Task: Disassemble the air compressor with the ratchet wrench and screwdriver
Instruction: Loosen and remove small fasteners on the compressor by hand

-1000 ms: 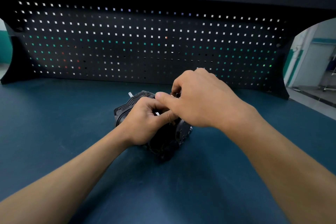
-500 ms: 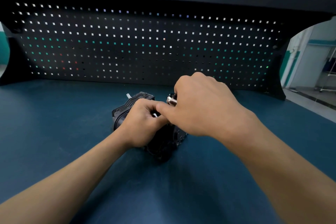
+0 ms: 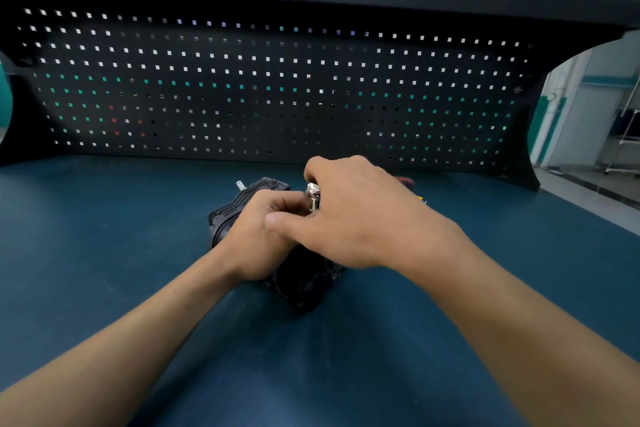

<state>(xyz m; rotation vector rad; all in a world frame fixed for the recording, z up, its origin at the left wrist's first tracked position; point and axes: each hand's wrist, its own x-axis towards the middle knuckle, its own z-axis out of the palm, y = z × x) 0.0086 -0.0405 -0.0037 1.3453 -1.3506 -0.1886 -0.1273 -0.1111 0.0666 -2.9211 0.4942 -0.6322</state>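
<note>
Since half a second earlier, the right hand (image 3: 356,218) has been turned so that its thumb is laid straight over the left hand (image 3: 263,236), and more of the chrome head of the ratchet wrench (image 3: 313,196) is exposed; the dark blue bench (image 3: 104,253) is backed by a black pegboard (image 3: 242,97); the black ribbed air compressor (image 3: 242,204) is set on the bench near its middle, well in front of the pegboard; the left grip is curled over the top of the compressor body, and what its fingertips touch is hidden; the right grip is closed round the wrench, held upright just above the compressor; a small silver stud (image 3: 240,185) projects from the compressor's far end.
</note>
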